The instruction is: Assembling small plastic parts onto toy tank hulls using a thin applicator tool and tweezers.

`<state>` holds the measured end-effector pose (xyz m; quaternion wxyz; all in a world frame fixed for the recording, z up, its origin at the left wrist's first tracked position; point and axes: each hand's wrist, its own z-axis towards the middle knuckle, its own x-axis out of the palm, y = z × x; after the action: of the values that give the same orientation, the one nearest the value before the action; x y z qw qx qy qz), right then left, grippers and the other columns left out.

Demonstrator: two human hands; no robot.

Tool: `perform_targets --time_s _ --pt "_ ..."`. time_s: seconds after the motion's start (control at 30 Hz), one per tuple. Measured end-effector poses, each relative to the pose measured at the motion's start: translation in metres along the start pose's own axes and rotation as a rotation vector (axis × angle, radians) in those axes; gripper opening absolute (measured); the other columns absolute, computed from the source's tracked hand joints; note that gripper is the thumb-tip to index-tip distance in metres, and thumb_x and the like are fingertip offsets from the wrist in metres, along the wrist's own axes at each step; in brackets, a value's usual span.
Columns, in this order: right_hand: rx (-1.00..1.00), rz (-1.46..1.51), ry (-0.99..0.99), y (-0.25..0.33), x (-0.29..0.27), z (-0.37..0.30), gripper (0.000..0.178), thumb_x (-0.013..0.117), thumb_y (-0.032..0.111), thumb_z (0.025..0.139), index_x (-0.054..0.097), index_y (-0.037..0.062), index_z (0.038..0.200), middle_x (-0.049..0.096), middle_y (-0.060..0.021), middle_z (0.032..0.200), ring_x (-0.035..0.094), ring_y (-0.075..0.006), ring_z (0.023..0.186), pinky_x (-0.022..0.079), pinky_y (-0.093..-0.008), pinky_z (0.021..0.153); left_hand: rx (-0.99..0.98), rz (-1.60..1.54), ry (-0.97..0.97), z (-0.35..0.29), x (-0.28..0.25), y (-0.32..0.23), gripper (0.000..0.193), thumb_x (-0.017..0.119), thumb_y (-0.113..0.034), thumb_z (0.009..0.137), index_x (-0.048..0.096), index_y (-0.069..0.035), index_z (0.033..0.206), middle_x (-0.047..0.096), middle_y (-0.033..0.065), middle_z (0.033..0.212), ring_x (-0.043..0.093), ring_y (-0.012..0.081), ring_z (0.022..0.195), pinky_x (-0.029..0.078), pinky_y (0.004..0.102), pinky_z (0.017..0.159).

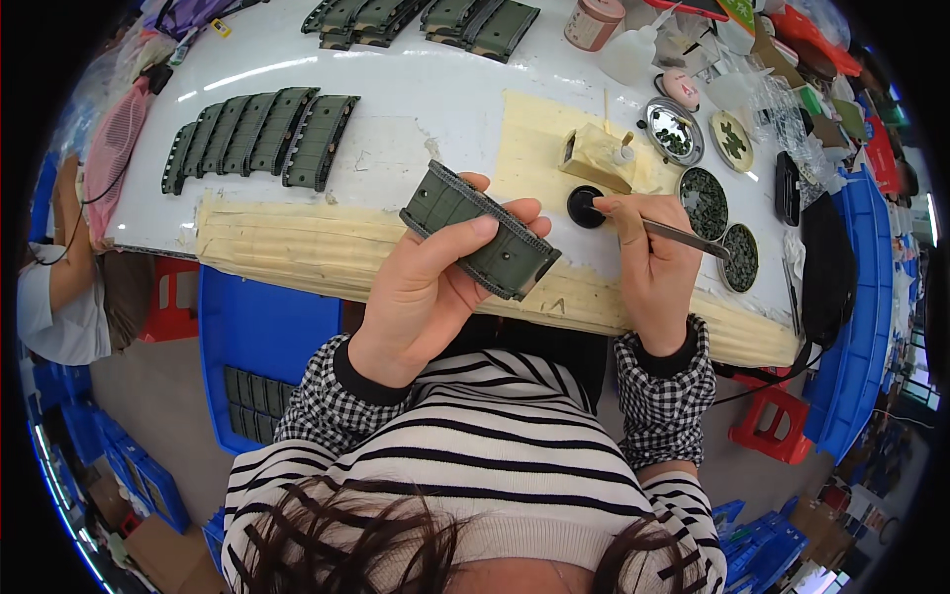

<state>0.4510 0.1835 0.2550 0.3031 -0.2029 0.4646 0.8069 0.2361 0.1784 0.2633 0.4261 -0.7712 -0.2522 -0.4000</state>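
My left hand [426, 287] is closed around a dark green, curved plastic part [480, 233] with ridged black edges, held tilted above the table's front edge. My right hand [658, 262] pinches metal tweezers [683, 238], whose visible end reaches over toward the small dishes at the right. Its fingertips are beside a small round black dish [586, 206]; the other end of the tweezers is hard to make out there. Small dark green pieces fill a round dish [704, 201] and a second dish [739, 257] just right of this hand.
Similar green parts [242, 134] stand in a row at the left, with more stacks [475, 25] at the back. A taped block [594, 158], a metal dish [676, 129] and a pale dish [732, 139] stand beyond my right hand. A blue bin [267, 317] is below the table.
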Motion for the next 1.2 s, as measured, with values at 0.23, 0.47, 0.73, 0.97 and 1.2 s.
perform_targets --time_s 0.23,0.47,0.73,0.97,1.2 --pt "-0.015 0.074 -0.038 0.004 -0.004 -0.002 0.011 0.059 0.005 0.088 0.069 0.0023 0.091 0.066 -0.0072 0.082 0.056 -0.0228 0.076 0.044 -0.0321 0.069 0.048 0.052 -0.005 -0.003 0.001 -0.004 0.038 0.051 -0.009 0.094 0.042 -0.008 0.13 0.055 0.0178 0.124 0.061 0.0227 0.108 0.056 0.0368 0.089" --pt "-0.151 0.46 0.029 0.042 -0.018 -0.007 0.017 0.056 0.011 0.092 0.068 -0.001 0.093 0.067 -0.012 0.087 0.061 -0.0235 0.084 0.046 -0.0335 0.08 0.07 0.005 -0.107 -0.001 0.003 -0.002 0.038 0.054 -0.008 0.093 0.043 -0.003 0.129 0.055 0.0186 0.124 0.061 0.0218 0.106 0.056 0.0326 0.088" --pt "-0.055 0.531 0.021 0.043 -0.001 -0.012 0.018 0.056 0.013 0.094 0.068 -0.0005 0.097 0.069 -0.0145 0.097 0.062 -0.022 0.088 0.048 -0.0312 0.081 0.056 0.037 -0.109 -0.003 0.008 0.002 0.04 0.056 -0.007 0.091 0.043 -0.002 0.128 0.055 0.0188 0.123 0.061 0.0218 0.108 0.055 0.0315 0.089" --pt "-0.052 0.505 0.035 0.043 -0.002 -0.011 0.016 0.056 0.01 0.093 0.068 -0.0005 0.097 0.069 -0.0136 0.097 0.062 -0.0209 0.088 0.048 -0.0309 0.08 0.046 0.027 -0.111 -0.002 0.006 0.004 0.039 0.056 -0.007 0.091 0.044 -0.002 0.127 0.056 0.0184 0.122 0.06 0.0218 0.108 0.055 0.0318 0.09" --pt "-0.049 0.519 0.037 0.042 0.0 -0.011 0.016 0.056 0.01 0.093 0.068 -0.0007 0.097 0.069 -0.0136 0.096 0.062 -0.0213 0.087 0.048 -0.0305 0.079 0.041 0.016 -0.105 -0.001 0.004 0.004 0.039 0.056 -0.007 0.091 0.044 -0.001 0.127 0.056 0.0183 0.122 0.06 0.0219 0.108 0.054 0.0316 0.09"
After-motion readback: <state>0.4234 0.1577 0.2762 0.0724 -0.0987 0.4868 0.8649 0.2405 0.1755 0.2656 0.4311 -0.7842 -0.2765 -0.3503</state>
